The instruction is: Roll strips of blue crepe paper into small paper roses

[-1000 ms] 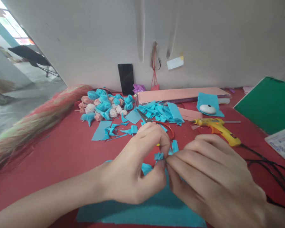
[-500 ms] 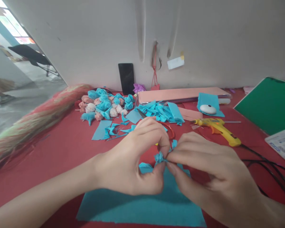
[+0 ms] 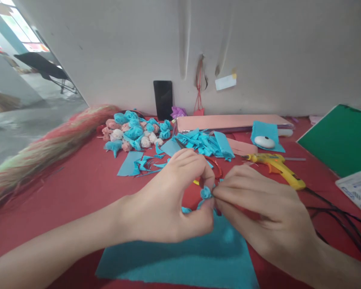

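The left hand (image 3: 174,200) and right hand (image 3: 267,212) pinch a small blue crepe-paper rosette (image 3: 206,192), seemingly nearly shaped, over the red cloth-like surface (image 3: 93,176); finished-looking blue, pink and white paper flowers (image 3: 134,131) fill its far-left corner, loose blue paper strips (image 3: 200,141) lying unshaped nearby.

Nothing legible in your view. White label sheet (image 3: 356,189), between your 3 and 4 o'clock: printed lines, blue mark, dark code block, all too blurred to read. Glue gun (image 3: 282,169) on the counter (image 3: 87,180), your 3 o'clock: small markings, also unreadable.
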`<state>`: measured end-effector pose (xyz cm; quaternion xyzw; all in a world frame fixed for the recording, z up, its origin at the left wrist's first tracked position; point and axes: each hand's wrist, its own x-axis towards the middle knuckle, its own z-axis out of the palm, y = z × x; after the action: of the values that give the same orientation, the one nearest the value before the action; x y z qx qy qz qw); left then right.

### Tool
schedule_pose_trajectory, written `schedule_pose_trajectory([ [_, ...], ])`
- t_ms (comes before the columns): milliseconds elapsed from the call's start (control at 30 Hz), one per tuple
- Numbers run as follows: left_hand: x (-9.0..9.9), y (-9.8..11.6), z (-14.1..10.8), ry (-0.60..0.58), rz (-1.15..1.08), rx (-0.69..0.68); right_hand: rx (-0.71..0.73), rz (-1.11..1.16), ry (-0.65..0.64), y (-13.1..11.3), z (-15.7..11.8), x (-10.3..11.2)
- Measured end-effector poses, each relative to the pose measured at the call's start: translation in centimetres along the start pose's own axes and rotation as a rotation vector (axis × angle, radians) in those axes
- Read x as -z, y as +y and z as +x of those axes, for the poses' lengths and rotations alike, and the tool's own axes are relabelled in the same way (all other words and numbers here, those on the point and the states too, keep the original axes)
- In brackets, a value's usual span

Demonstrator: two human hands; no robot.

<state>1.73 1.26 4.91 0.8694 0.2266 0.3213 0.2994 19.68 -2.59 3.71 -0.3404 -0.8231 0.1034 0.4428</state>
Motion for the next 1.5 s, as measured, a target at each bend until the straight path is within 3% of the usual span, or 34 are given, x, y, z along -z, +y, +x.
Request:
schedule_pose_trajectory([
  [233,-0.3,0.7,0.0,-0.004,-0.360,0.173,-0.280,0.379,-0.025,-0.2,0.4,0.4],
  [367,-0.3,0.8,-0.2,-0.073,-0.562,0.242,-0.346,0.502,-0.006,-0.2,0.2,0.2],
  [700,-0.8,0.4,-0.4,0.027,-0.441,0.191,-0.227,0.347,0.012,-0.3,0.3,0.1],
  [967,-0.6,0.7,-0.5,-0.006,-0.575,0.207,-0.409,0.589,-0.013,-0.2,-0.5,-0.1],
  [1067,-0.5,0.5,-0.3,0.102,-0.371,0.071,-0.475,0.664,-0.023,-0.1,-0.5,0.0],
  [1233,0.2,0.4,0.0,0.407,0.367,-0.333,-0.509,0.798,0.026,-0.3,-0.5,0.0],
  [1367,0.5,0.4,-0.2,0.476,0.666,-0.444,-0.608,0.897,-0.021,-0.4,-0.5,-0.2],
  [1500,0.6,0.1,-0.5,0.445,0.748,-0.480,-0.602,0.840,-0.041,-0.7,-0.1,0.0],
])
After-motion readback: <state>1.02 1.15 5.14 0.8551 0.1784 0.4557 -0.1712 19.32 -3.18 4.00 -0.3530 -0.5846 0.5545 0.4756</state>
